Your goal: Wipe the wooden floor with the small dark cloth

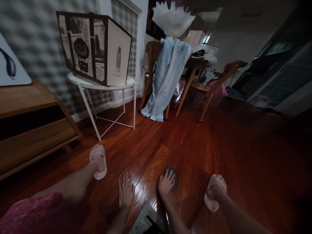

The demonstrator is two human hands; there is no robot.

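My left hand (126, 192) is spread out low over the glossy wooden floor (146, 162), palm down, a ring on one finger. It holds nothing; whether it touches the boards I cannot tell. To its right, my right hand (166, 182) lies flat with fingers apart on top of a small dark bluish object (174, 175). The hand covers most of that object, so its kind is unclear. Between my forearms, at the bottom edge, a greyish flat-topped thing (143, 218) with a black part on it is partly cut off.
My slippered feet, left (97, 162) and right (214, 192), stand wide apart. A white side table (102, 84) carries a suitcase-like printed box (119, 53). A wooden cabinet (36, 130) stands left. Pale jeans (168, 74) hang over a chair; another chair (209, 87) is behind.
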